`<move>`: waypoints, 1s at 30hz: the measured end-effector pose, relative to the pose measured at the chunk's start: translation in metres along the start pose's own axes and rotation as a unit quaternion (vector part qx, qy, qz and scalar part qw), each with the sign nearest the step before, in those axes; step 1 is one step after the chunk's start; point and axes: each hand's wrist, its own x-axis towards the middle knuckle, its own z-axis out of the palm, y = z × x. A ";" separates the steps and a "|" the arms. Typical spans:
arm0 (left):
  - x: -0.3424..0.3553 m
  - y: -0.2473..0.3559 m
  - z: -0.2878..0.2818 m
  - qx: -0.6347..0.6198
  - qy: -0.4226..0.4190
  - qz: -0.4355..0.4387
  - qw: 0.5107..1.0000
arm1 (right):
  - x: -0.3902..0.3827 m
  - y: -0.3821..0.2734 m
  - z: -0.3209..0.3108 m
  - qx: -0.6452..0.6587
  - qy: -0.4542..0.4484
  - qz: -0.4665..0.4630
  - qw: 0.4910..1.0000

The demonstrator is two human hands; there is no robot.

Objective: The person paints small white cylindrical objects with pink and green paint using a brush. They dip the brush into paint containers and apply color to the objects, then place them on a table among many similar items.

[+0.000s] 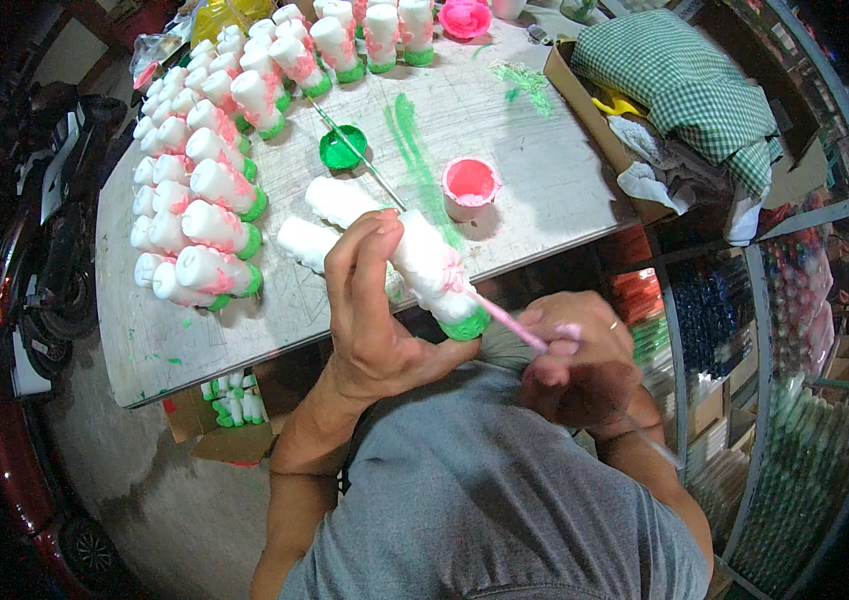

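Note:
My left hand grips a white moulded cylinder, tilted, with pink relief and a green base. My right hand holds a thin pink-stained brush, its tip at the relief near the base. Behind the held piece lie two plain white cylinders on the table. A red-pink cup of paint stands just beyond, and a green paint dish has a long stick across it.
Rows of painted white cylinders fill the table's left and back. A cardboard box with checked cloth is at right, above shelving of packed goods. A box of pieces sits below; motorbikes stand left.

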 end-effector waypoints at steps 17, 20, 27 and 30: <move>-0.002 -0.013 0.008 -0.235 -0.045 -0.015 0.971 | 0.033 0.013 0.003 0.218 0.218 0.238 0.921; -0.002 -0.012 0.007 -0.232 -0.057 -0.005 0.971 | 0.034 0.016 0.003 0.177 0.178 0.212 0.944; -0.001 -0.010 0.006 -0.213 -0.070 0.005 0.974 | 0.034 0.025 0.010 0.164 0.220 0.211 0.938; -0.001 -0.010 0.006 -0.208 -0.071 0.003 0.976 | 0.032 0.024 0.010 0.188 0.240 0.206 0.930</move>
